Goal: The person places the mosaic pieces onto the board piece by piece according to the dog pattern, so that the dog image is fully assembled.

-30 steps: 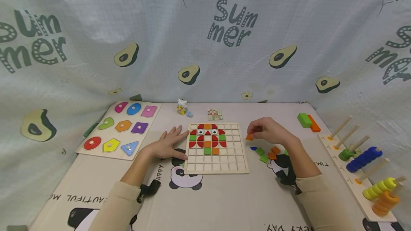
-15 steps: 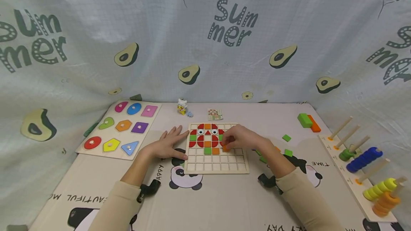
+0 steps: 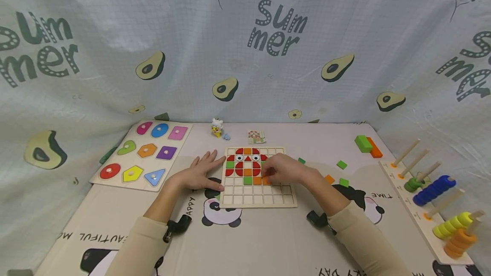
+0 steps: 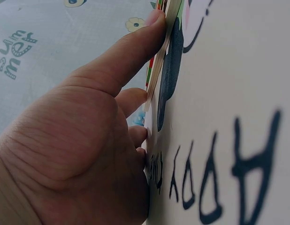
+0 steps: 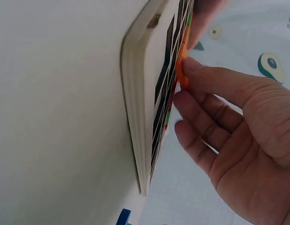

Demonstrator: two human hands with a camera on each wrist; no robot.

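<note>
A wooden grid board (image 3: 245,200) holds red, green and orange tiles and two eye tiles, set as an owl-like face with a row started below it. My right hand (image 3: 285,169) is over its right half, pinching an orange square tile (image 5: 181,75) between thumb and fingers. In the head view that orange tile (image 3: 266,181) lies in the row right of another orange one, fingertips on it. My left hand (image 3: 201,173) has its fingers spread, with the thumb (image 4: 156,26) and a finger touching the board's left edge.
Loose green tiles (image 3: 342,165) and an orange tile (image 3: 329,179) lie to the right. Behind the board are a small picture card (image 3: 256,136) and a figurine (image 3: 217,127). A shape puzzle (image 3: 145,163) is at left, a ring stacker (image 3: 439,246) at right, green (image 3: 363,144) and orange blocks (image 3: 375,148) beyond.
My right hand has carried the orange tile left from beside the board onto the grid, and lowered it into the row beside the other orange tile. The left hand has stayed put.
</note>
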